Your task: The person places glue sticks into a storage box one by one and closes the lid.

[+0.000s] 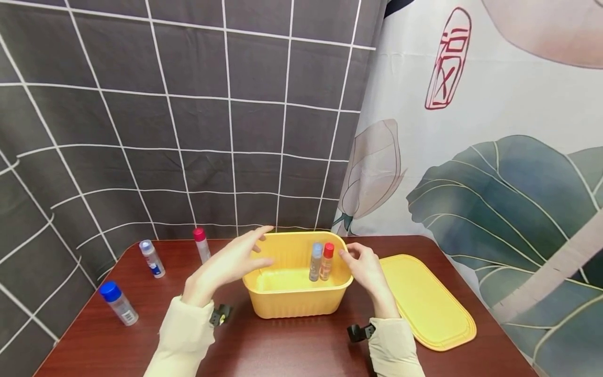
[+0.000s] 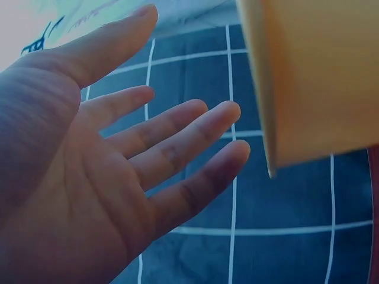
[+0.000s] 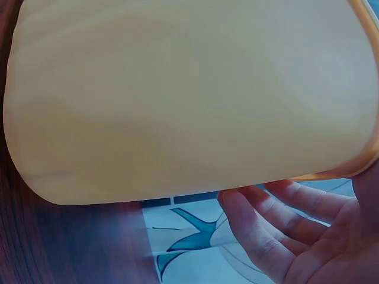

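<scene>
At the yellow tub point(image 1: 297, 305), likely light, best lifted by its 2 ends, the left hand point(image 1: 231, 260) has fingers apart; whether the right hand point(image 1: 368, 268) grips, I can't tell.

On the white lotus-patterned fabric point(image 1: 400, 78) beyond the right hand point(image 1: 366, 265), a red oblong seal point(image 1: 448, 58) is printed; on the blue-capped clear cylindrical bottle point(image 1: 121, 303) left of the left hand point(image 1: 231, 260), a white label point(image 1: 128, 316) — neither can be read with certainty.
</scene>
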Tool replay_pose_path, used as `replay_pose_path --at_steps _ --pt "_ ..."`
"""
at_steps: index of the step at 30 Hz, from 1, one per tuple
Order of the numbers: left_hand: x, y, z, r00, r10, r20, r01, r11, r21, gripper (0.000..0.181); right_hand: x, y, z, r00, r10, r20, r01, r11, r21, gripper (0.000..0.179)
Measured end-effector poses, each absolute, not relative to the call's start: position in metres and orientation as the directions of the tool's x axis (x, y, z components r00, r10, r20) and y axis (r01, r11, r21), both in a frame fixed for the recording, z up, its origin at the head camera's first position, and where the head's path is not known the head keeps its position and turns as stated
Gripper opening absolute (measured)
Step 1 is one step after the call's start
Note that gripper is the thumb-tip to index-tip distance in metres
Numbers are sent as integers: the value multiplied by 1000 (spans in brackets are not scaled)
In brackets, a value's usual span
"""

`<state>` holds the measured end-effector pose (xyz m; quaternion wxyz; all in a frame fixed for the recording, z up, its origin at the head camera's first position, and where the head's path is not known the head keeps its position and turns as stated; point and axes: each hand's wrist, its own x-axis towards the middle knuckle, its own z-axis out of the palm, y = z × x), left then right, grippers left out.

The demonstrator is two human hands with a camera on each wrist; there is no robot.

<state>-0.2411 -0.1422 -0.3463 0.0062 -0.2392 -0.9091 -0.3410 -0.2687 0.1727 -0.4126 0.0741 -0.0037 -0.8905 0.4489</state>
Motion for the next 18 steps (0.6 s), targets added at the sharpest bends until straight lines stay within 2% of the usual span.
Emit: replay_pose_path --at_steps 9,18 --pt "-216 -183 -355 -920 316 232 386 627 677 74 -268 174 -410 -990 77 117 -50 585 -810 30" --pt "-194 -225 -357 -918 167 359 370 685 627 67 -267 173 -412 -990 68 122 -58 593 -803 30"
